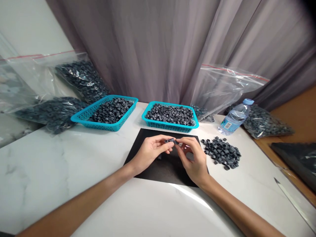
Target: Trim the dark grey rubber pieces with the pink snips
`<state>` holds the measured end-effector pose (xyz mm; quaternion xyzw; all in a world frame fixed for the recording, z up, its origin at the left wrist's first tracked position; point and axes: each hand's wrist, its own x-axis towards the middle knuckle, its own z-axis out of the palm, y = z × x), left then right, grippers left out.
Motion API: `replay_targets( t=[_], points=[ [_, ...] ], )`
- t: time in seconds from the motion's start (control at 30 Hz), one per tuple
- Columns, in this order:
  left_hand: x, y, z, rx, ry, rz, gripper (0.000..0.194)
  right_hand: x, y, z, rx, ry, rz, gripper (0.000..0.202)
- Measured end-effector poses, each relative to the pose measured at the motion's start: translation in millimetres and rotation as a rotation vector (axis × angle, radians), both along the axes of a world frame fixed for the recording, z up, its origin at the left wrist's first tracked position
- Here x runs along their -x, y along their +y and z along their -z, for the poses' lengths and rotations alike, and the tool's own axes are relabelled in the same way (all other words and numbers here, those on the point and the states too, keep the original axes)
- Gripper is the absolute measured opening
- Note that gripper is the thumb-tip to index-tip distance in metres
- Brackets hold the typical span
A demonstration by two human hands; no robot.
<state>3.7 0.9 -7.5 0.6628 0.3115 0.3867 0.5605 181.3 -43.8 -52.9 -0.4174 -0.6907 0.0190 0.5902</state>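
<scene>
Over a black mat [148,168] both hands meet fingertip to fingertip. My left hand [152,148] pinches a small dark grey ring-shaped piece [170,141] between thumb and fingers. My right hand [194,156] is closed on a dark grey piece [176,142] that touches the left one; fingers partly cover both, so I cannot tell whether they are joined. Below the left fingers a small dark piece [159,157] lies on the mat. A loose pile of dark grey rings [222,152] spreads on the table just right of my right hand.
Two turquoise baskets [116,126] [170,125] of small dark pieces stand behind the mat. Clear bags [81,79] of pieces lie at the left, another bag [266,121] at the right. A water bottle [234,118] stands behind the pile. A pointed blade-like strip [291,200] lies front right.
</scene>
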Motion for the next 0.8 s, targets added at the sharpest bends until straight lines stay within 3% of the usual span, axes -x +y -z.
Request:
replay_targets(
  t=[0.17,0.43,0.53,0.8],
  points=[
    [-0.2,-1.4,-3.9,0.048,0.004,0.025,0.028,-0.3,0.5,-0.6,-0.005,-0.017,0.046,0.022],
    [-1.0,-3.2,-3.2,0.39,-0.112,0.086,0.028,-2.1,2.6,2.7,0.053,-0.046,0.043,0.022],
    [-1.7,-4.0,-3.1,0.447,-0.114,0.08,0.026,-2.6,4.0,6.7,0.067,-0.047,0.05,0.023],
    [-0.9,-0.1,3.7,0.181,0.058,0.091,0.03,-2.9,5.5,9.5,0.074,-0.158,0.015,0.032]
  ],
)
